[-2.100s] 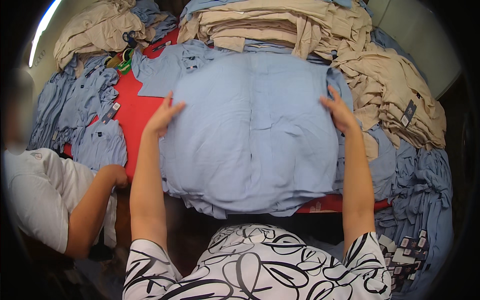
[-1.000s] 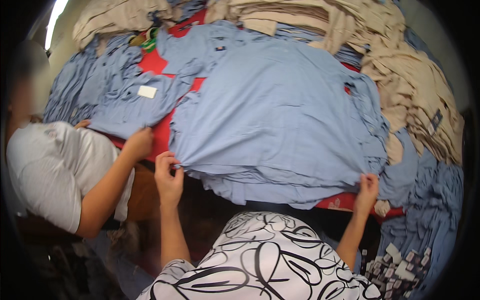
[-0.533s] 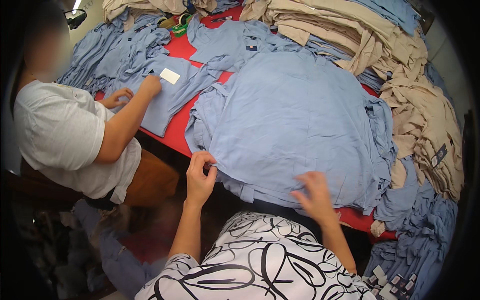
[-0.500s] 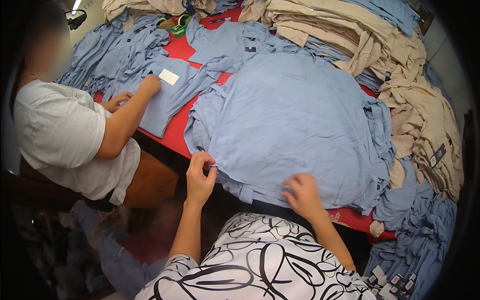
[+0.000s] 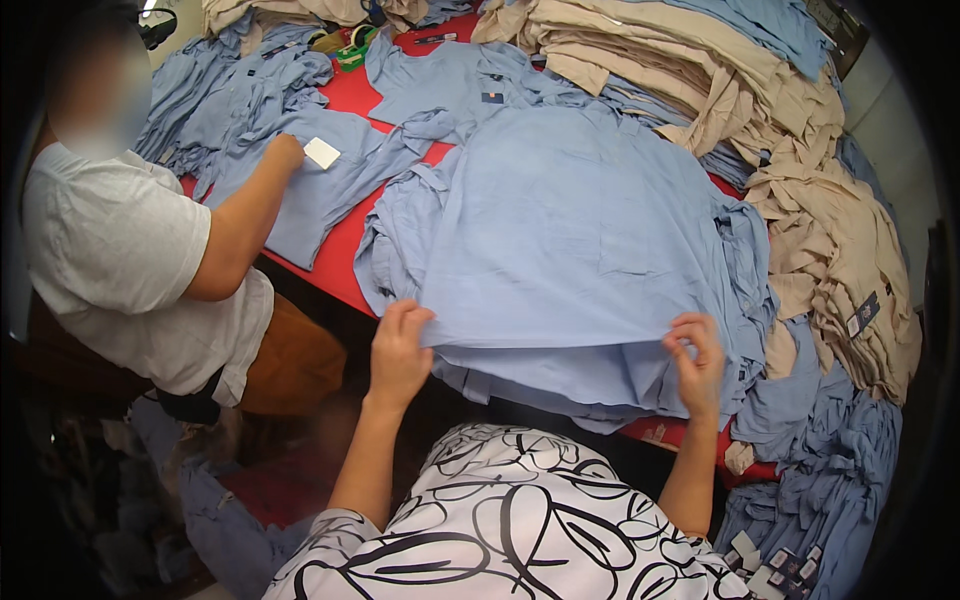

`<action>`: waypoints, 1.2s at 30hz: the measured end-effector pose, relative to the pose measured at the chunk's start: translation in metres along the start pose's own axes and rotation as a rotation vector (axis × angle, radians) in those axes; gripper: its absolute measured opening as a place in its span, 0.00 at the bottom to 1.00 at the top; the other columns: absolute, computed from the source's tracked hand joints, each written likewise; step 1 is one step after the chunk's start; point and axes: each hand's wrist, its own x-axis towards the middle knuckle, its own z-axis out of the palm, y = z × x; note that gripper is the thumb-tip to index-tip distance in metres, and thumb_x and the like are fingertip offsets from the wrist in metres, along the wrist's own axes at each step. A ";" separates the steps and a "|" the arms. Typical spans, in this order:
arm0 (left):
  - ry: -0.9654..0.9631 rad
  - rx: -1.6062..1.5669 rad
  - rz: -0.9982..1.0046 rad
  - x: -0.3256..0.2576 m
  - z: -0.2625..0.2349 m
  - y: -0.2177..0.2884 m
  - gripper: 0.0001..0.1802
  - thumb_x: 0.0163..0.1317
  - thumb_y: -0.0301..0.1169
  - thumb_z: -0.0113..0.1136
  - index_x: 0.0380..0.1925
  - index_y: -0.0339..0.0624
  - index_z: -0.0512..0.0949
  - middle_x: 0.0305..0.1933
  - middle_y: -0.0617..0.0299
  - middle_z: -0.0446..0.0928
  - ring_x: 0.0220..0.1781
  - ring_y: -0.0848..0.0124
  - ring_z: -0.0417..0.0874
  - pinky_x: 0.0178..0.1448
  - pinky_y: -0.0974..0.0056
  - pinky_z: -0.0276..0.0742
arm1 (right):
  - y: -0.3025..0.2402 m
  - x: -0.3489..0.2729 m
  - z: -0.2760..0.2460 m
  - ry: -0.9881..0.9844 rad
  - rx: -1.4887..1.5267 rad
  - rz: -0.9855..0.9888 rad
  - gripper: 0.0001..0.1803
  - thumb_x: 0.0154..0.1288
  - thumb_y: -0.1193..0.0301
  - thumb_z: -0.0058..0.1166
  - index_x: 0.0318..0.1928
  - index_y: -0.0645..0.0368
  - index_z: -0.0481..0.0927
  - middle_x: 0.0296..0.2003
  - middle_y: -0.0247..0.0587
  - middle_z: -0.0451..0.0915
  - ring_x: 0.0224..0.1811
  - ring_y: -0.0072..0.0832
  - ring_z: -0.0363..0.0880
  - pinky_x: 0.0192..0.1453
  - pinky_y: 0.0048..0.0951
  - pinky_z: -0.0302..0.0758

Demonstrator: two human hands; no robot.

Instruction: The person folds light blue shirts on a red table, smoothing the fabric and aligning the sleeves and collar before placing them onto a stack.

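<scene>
A light blue shirt [image 5: 560, 220] lies spread flat on top of other blue shirts, its near edge raised and pulled taut between my hands. My left hand [image 5: 399, 350] pinches that edge at its left corner. At the right end of the same edge, my right hand [image 5: 697, 355] holds it between thumb and fingers. Beneath the lifted edge, the blue shirts below [image 5: 550, 380] show in a dark gap.
A co-worker in a white T-shirt [image 5: 120, 230] bends over a blue shirt with a white card [image 5: 322, 153] at left. Beige garments [image 5: 850, 250] pile up at right. Tagged blue shirts [image 5: 840, 480] hang at lower right. The red table [image 5: 340, 265] shows between garments.
My right hand has moved right and taken hold of the shirt's near edge. That edge is now lifted and stretched straight. The co-worker's arm has shifted slightly.
</scene>
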 end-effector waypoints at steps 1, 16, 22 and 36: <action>-0.032 0.002 0.051 -0.002 0.005 0.009 0.18 0.39 0.13 0.56 0.34 0.39 0.74 0.41 0.54 0.73 0.42 0.55 0.76 0.46 0.55 0.74 | 0.000 0.003 -0.015 0.087 -0.252 -0.054 0.04 0.55 0.76 0.60 0.31 0.62 0.78 0.37 0.44 0.77 0.43 0.40 0.74 0.48 0.32 0.69; -0.287 -0.095 0.083 -0.037 0.051 0.017 0.19 0.39 0.17 0.61 0.36 0.41 0.78 0.39 0.57 0.75 0.41 0.56 0.75 0.45 0.55 0.73 | 0.072 -0.027 -0.032 0.089 -0.402 0.153 0.08 0.54 0.75 0.61 0.34 0.60 0.77 0.39 0.41 0.76 0.47 0.40 0.71 0.54 0.38 0.67; -0.315 -0.118 0.264 -0.017 0.033 0.040 0.28 0.42 0.28 0.70 0.48 0.41 0.75 0.62 0.53 0.70 0.66 0.51 0.67 0.68 0.48 0.60 | -0.010 0.001 0.033 -0.102 -0.482 -0.294 0.16 0.57 0.78 0.52 0.48 0.60 0.79 0.57 0.47 0.75 0.63 0.44 0.69 0.68 0.49 0.60; -0.454 0.197 0.077 -0.025 0.057 0.022 0.53 0.40 0.38 0.75 0.69 0.42 0.62 0.73 0.57 0.61 0.75 0.61 0.59 0.76 0.45 0.48 | 0.031 0.054 0.156 -0.055 -0.622 -0.271 0.22 0.69 0.70 0.48 0.62 0.61 0.72 0.66 0.38 0.70 0.73 0.41 0.58 0.75 0.52 0.50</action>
